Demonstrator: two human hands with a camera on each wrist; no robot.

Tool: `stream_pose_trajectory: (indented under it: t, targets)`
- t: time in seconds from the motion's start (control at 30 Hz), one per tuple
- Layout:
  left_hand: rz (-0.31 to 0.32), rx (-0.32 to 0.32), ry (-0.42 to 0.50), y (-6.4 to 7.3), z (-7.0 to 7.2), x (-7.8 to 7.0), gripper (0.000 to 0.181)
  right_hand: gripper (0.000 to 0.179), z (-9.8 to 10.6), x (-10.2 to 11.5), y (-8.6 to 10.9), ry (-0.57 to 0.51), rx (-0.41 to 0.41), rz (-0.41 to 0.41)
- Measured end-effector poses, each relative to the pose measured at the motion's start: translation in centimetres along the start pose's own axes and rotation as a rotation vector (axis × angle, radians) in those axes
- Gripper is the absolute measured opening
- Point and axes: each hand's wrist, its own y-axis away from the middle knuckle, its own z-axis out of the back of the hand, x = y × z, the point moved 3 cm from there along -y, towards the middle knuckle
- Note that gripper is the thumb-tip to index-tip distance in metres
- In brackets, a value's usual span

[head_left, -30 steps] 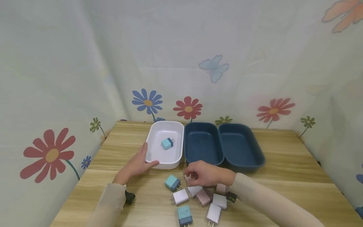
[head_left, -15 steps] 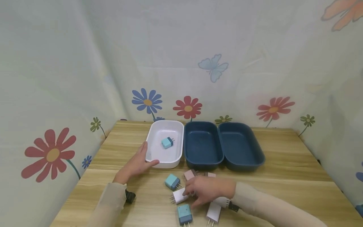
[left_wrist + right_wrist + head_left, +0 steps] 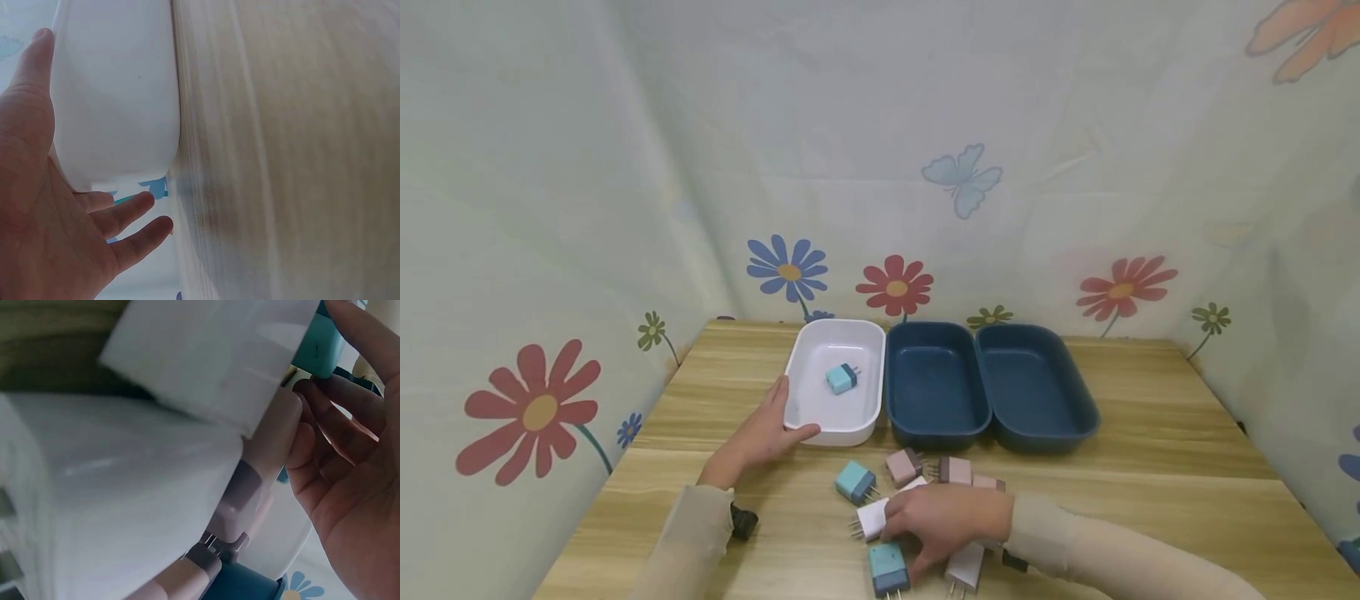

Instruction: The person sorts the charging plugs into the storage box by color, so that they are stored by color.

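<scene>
Surface (image 3: 1150, 500): plugs (image 3: 903, 467) near.
Left hand (image 3: 760, 429): fingers apart against white bin (image 3: 850, 436).
Right hand (image 3: 951, 518): clamped or not, I can't say.
Near teal plug (image 3: 888, 562): seemingly my pick; next wants pinching.

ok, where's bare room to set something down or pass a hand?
Bare tabletop: right of the rightmost blue bin, and left of the white bin and left hand. The middle blue bin and rightmost one show bare floor. Crowded: near side of the middle blue bin, chargers bunched around the right hand.
</scene>
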Motion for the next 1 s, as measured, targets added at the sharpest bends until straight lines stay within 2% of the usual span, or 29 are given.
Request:
stream_pose_trajectory:
  t: [0.43, 0.8, 1.0]
  targets:
    - [-0.016, -0.016, -0.002, 0.08, 0.07, 0.04, 0.108, 0.05, 0.1, 0.64, -0.16, 0.035, -0.007, 0.009]
    - [-0.002, -0.009, -0.004, 0.03, 0.0, 0.07, 0.109, 0.047, -0.44, 0.19, 0.06, -0.022, 0.013, -0.02]
    - [0.01, -0.002, -0.006, 0.02, -0.01, 0.07, 0.109, 0.047, 0.55, 0.04, 0.58, -0.116, -0.018, -0.029]
